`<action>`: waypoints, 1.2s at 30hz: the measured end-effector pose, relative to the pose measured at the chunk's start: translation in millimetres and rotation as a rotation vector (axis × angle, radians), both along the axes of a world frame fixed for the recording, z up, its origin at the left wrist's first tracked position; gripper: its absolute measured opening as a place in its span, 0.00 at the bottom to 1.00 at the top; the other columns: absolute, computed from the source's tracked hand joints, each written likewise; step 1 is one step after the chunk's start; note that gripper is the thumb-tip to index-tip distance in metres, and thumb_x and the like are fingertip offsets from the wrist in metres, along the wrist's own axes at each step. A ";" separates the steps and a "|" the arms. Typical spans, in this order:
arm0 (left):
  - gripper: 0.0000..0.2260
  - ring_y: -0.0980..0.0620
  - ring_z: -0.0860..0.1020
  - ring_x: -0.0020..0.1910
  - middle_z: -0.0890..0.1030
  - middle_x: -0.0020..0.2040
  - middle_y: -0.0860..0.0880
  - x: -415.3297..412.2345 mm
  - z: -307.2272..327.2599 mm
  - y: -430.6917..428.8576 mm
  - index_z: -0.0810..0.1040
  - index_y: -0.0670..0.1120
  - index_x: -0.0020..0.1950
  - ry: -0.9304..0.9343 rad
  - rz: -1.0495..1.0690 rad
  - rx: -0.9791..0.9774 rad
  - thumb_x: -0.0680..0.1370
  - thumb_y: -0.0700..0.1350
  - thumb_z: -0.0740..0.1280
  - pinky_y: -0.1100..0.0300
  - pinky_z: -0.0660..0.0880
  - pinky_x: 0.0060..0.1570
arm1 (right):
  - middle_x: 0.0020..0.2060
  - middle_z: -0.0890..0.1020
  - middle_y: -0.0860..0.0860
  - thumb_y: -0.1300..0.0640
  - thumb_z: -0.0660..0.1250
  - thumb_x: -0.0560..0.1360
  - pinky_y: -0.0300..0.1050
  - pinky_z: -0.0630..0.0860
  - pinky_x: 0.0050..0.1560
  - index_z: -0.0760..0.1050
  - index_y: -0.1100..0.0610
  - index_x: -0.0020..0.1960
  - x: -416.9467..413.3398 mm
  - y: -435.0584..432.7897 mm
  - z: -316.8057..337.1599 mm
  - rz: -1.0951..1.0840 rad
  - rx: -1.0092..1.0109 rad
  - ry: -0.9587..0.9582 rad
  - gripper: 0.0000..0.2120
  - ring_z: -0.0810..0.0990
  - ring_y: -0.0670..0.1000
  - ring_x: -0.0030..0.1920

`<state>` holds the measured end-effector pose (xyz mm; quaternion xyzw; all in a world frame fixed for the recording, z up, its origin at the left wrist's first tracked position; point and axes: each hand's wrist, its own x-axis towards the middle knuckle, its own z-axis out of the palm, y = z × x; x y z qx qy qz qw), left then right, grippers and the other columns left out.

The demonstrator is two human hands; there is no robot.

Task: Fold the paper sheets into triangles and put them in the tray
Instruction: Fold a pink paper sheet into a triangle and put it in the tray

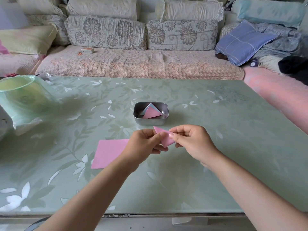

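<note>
A small folded pink paper triangle (165, 138) is held just above the table, in front of the metal tray (150, 121). My left hand (145, 145) pinches its left side and my right hand (191, 140) pinches its right side. The tray holds folded triangles, a pink one (151, 112) on top of pale blue ones. A flat pink paper sheet (108, 153) lies on the table to the left, partly hidden under my left wrist.
The green floral glass table (216, 130) carries a green plastic-lined bin (21, 97) at its far left. A sofa (133, 64) with cushions runs behind the table, a small box (87, 50) on its seat.
</note>
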<state>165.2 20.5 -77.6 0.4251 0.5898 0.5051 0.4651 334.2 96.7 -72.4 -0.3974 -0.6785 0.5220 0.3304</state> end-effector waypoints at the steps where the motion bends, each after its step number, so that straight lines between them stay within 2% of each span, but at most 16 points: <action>1: 0.10 0.49 0.86 0.43 0.87 0.43 0.47 0.5 -0.3 -0.2 0.83 0.43 0.50 0.006 0.003 0.000 0.81 0.48 0.67 0.57 0.81 0.45 | 0.39 0.87 0.52 0.58 0.74 0.75 0.44 0.81 0.43 0.85 0.49 0.44 -0.2 -0.3 0.6 0.002 -0.014 -0.002 0.05 0.82 0.48 0.34; 5: 0.07 0.51 0.85 0.42 0.86 0.41 0.48 0.5 -2.4 0.5 0.85 0.46 0.48 0.084 0.044 0.031 0.79 0.48 0.69 0.55 0.81 0.44 | 0.38 0.86 0.54 0.59 0.74 0.75 0.47 0.81 0.45 0.85 0.48 0.40 0.5 -0.7 3.7 0.008 -0.074 -0.010 0.08 0.81 0.49 0.35; 7: 0.05 0.51 0.83 0.40 0.85 0.40 0.48 -1.5 -1.9 1.2 0.83 0.50 0.52 0.117 0.077 0.093 0.77 0.45 0.71 0.54 0.82 0.43 | 0.38 0.86 0.54 0.60 0.74 0.75 0.46 0.81 0.43 0.85 0.51 0.40 1.8 0.0 4.9 0.010 -0.097 -0.026 0.06 0.81 0.49 0.34; 10: 0.13 0.49 0.83 0.36 0.84 0.37 0.47 -9.0 -0.1 2.2 0.79 0.56 0.57 0.190 0.080 0.202 0.76 0.42 0.73 0.56 0.82 0.39 | 0.36 0.85 0.51 0.61 0.74 0.75 0.39 0.79 0.39 0.85 0.55 0.44 3.9 1.4 6.6 0.025 -0.130 -0.033 0.03 0.79 0.47 0.33; 14: 0.07 0.49 0.83 0.33 0.84 0.36 0.51 -15.3 0.2 1.5 0.84 0.56 0.47 0.265 0.050 0.218 0.75 0.43 0.74 0.60 0.79 0.35 | 0.36 0.84 0.51 0.62 0.73 0.75 0.40 0.79 0.40 0.85 0.56 0.45 6.3 2.8 9.0 0.069 -0.159 -0.051 0.03 0.79 0.47 0.33; 17: 0.05 0.51 0.83 0.32 0.85 0.35 0.53 -16.1 -1.9 1.1 0.85 0.56 0.44 0.297 0.049 0.186 0.74 0.45 0.75 0.62 0.79 0.35 | 0.36 0.84 0.51 0.62 0.73 0.75 0.42 0.77 0.41 0.84 0.56 0.45 7.5 4.2 8.4 0.100 -0.160 -0.089 0.02 0.78 0.47 0.34; 22: 0.03 0.57 0.82 0.30 0.84 0.33 0.56 -16.2 -3.7 0.9 0.86 0.55 0.42 0.418 0.067 0.129 0.71 0.49 0.78 0.66 0.79 0.35 | 0.34 0.85 0.48 0.62 0.74 0.74 0.34 0.75 0.38 0.84 0.54 0.42 10.4 6.9 4.0 0.124 -0.113 -0.162 0.05 0.78 0.45 0.34; 25: 0.02 0.64 0.78 0.29 0.82 0.32 0.61 -13.8 -8.3 1.2 0.86 0.55 0.41 0.521 0.046 0.086 0.72 0.49 0.77 0.71 0.73 0.30 | 0.38 0.87 0.50 0.59 0.75 0.73 0.44 0.78 0.47 0.85 0.52 0.42 9.1 8.9 -3.6 0.109 -0.045 -0.263 0.03 0.81 0.46 0.39; 27: 0.02 0.67 0.76 0.30 0.81 0.32 0.66 -11.5 -12.4 1.6 0.86 0.55 0.41 0.618 0.016 0.063 0.72 0.48 0.76 0.75 0.67 0.29 | 0.37 0.86 0.46 0.53 0.76 0.72 0.43 0.77 0.44 0.84 0.48 0.40 7.5 9.5 -10.2 0.107 0.030 -0.387 0.02 0.80 0.43 0.37; 30: 0.02 0.65 0.77 0.35 0.82 0.36 0.64 -10.1 -17.3 2.6 0.85 0.58 0.40 0.770 -0.015 -0.015 0.72 0.51 0.74 0.68 0.71 0.33 | 0.36 0.84 0.38 0.47 0.74 0.70 0.40 0.76 0.42 0.83 0.42 0.40 4.1 9.0 -18.7 0.117 0.120 -0.547 0.01 0.81 0.40 0.39; 32: 0.01 0.66 0.76 0.35 0.82 0.38 0.63 -9.2 -18.7 2.9 0.83 0.59 0.40 0.843 -0.010 -0.066 0.72 0.53 0.72 0.67 0.70 0.33 | 0.34 0.82 0.34 0.44 0.72 0.68 0.38 0.74 0.43 0.81 0.40 0.38 2.0 8.9 -21.4 0.105 0.223 -0.632 0.01 0.79 0.41 0.42; 34: 0.01 0.66 0.75 0.35 0.82 0.39 0.62 -7.4 -18.8 2.6 0.82 0.60 0.40 0.912 -0.011 -0.070 0.71 0.54 0.72 0.67 0.68 0.31 | 0.36 0.80 0.37 0.43 0.73 0.68 0.40 0.70 0.48 0.78 0.39 0.38 0.7 9.0 -23.0 0.110 0.368 -0.699 0.04 0.75 0.43 0.46; 36: 0.01 0.63 0.77 0.40 0.82 0.39 0.61 -6.5 -19.0 2.7 0.82 0.59 0.41 0.964 -0.024 -0.042 0.71 0.54 0.71 0.65 0.72 0.35 | 0.40 0.79 0.39 0.43 0.73 0.69 0.42 0.69 0.52 0.77 0.38 0.42 0.4 8.6 -23.9 0.120 0.432 -0.704 0.05 0.72 0.45 0.49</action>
